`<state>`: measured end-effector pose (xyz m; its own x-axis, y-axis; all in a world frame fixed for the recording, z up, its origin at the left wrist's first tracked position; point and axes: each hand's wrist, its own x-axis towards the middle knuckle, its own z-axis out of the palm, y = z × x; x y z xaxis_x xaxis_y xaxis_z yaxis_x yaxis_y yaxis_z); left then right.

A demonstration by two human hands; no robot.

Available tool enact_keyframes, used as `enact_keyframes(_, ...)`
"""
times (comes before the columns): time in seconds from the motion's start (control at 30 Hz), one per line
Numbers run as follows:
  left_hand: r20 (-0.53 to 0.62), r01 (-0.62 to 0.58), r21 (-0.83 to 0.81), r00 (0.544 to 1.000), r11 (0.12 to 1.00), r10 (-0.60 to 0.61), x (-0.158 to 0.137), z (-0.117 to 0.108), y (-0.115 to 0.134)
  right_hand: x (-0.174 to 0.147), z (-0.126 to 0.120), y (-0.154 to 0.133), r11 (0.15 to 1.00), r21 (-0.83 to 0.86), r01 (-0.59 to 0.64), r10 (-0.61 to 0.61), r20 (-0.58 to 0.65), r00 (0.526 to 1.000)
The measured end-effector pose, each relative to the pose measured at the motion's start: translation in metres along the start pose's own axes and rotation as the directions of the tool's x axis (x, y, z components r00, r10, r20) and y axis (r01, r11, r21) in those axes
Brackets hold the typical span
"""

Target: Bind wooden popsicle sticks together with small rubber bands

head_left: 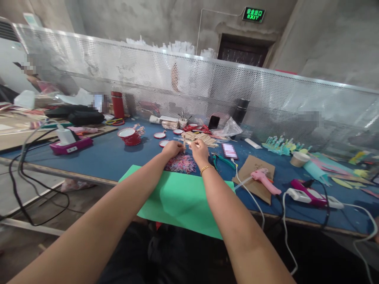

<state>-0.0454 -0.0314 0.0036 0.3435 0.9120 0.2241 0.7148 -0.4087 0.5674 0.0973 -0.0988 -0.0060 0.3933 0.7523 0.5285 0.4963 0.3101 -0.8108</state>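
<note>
**Left hand [174,149] and right hand [200,151] pinching side by side**

The left fingertips are gripping an upright craft stick [184,142]; the right thumb and fingers are pinching a small pale piece [193,143] just beside it — too small to identify. A multicoloured stringy tangle [182,165] is lying just nearer the body than the grip, a craft-stick pile [209,139] just beyond. Teal-handled pliers [226,161] are resting to its right; farther right, a pink glue gun [265,180] is lying on cardboard [251,165].
</note>
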Motion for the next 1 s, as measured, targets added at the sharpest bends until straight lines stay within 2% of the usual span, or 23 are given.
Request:
enact_keyframes(0.17,-0.009,0.016,0.005,1.0,1.0,-0.016,-0.0011,-0.0009,0.0024,-0.0007,-0.0004,-0.002,0.999,0.01,0.038,-0.039,0.026,0.999)
enact_keyframes(0.33,0.0,0.002,-0.006,1.0,1.0,-0.002,-0.0019,-0.0019,0.0042,-0.0005,-0.0016,-0.0032,1.0,0.0,-0.005,0.005,-0.004,1.0)
enact_keyframes(0.5,-0.001,-0.005,-0.009,1.0,1.0,0.005,-0.0001,-0.0004,0.0026,-0.0011,-0.0018,-0.0042,0.998,0.02,0.053,-0.054,0.041,0.998)
enact_keyframes(0.67,-0.003,-0.001,-0.022,1.0,1.0,0.001,0.0,-0.0002,0.0025,-0.0002,0.0,-0.0019,1.0,0.012,0.003,-0.003,0.012,1.0)
enact_keyframes(0.83,0.004,0.007,-0.022,1.0,1.0,-0.007,-0.0013,-0.0011,0.0042,-0.0005,0.0006,-0.0019,0.999,0.022,0.044,-0.044,0.032,0.999)
enact_keyframes(1.0,0.004,0.0,-0.009,1.0,1.0,0.0,-0.0016,-0.0017,0.004,-0.001,-0.0012,-0.0043,1.0,-0.012,-0.011,0.011,0.004,1.0)
